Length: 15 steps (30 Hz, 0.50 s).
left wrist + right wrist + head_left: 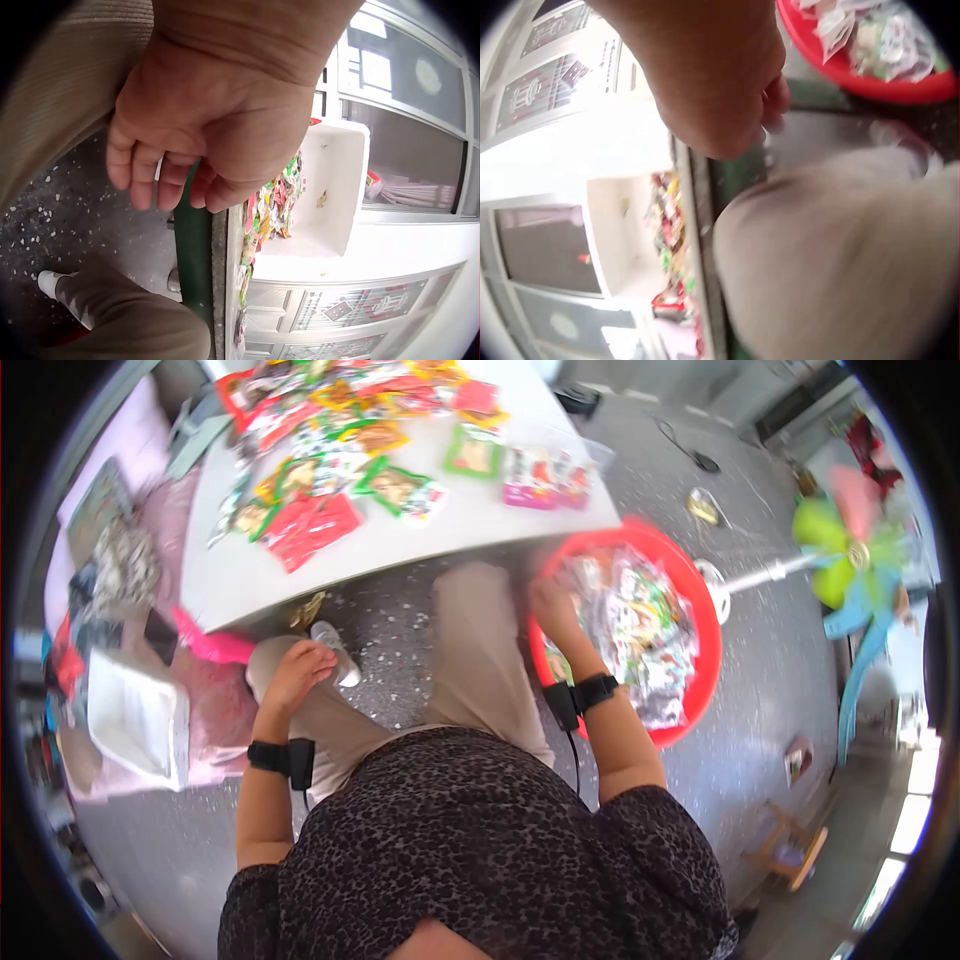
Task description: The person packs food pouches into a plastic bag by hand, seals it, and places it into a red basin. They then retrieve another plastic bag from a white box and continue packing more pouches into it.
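My left hand (303, 665) hangs over the left knee, palm partly up and fingers loosely bent; the left wrist view shows nothing in that hand (202, 127). Blurred in the head view, my right hand (555, 605) is at the near-table side of the red basin (712, 630), which holds many clear-wrapped packets (640, 615). In the right wrist view that hand (724, 97) has loosely bent fingers, partly hidden, with no item visible. Colourful snack packets (380, 435) lie heaped on the white table (430, 535); a red packet (310, 528) lies near its front edge.
Pink-and-white packets (535, 478) lie at the table's right corner. A white tub (140, 715) stands at the left, near a bright pink object (215, 643). Right of the basin is a fan with coloured blades (858, 555). A small wooden stool (790, 850) stands at lower right.
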### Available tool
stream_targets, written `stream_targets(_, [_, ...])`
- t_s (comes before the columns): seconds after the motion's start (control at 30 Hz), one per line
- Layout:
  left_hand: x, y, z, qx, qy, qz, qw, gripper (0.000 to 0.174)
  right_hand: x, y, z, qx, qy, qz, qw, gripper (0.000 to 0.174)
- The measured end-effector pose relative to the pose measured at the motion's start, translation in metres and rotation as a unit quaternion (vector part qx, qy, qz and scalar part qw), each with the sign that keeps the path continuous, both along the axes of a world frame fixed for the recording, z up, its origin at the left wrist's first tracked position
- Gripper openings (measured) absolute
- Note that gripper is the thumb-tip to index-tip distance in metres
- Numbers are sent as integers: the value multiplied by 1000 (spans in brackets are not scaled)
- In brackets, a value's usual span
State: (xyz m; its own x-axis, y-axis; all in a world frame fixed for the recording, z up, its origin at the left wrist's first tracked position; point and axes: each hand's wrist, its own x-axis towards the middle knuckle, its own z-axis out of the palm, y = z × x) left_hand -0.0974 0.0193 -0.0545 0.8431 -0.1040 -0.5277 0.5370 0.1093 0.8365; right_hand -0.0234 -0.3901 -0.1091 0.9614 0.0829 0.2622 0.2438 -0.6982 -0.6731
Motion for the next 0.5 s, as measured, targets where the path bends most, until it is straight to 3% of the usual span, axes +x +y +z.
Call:
stream_targets(0.07, [1, 3, 8, 16, -18, 22, 999, 14, 0, 45, 44, 65, -25, 53, 996, 16])
stream_targets(0.2, [3, 25, 24, 62, -118, 59, 989, 13, 3, 105, 62, -8, -191, 166, 967, 23])
stream_targets(0.3, [0, 61, 34, 101, -193, 94, 971, 12, 2, 123, 56, -58, -145, 192, 969, 28])
stream_targets(0.37, [-6, 91, 39, 196, -228, 166, 939, 7, 1, 127, 46, -79, -157, 180, 968, 27])
stream_targets(0.43, [-14, 127, 38, 325, -257, 238, 879, 8, 0, 130, 43, -108, -171, 163, 966, 26])
stream_targets(0.5, [-23, 162, 46, 544, -303, 294, 725, 10, 1, 132, 43, -128, -163, 157, 965, 26])
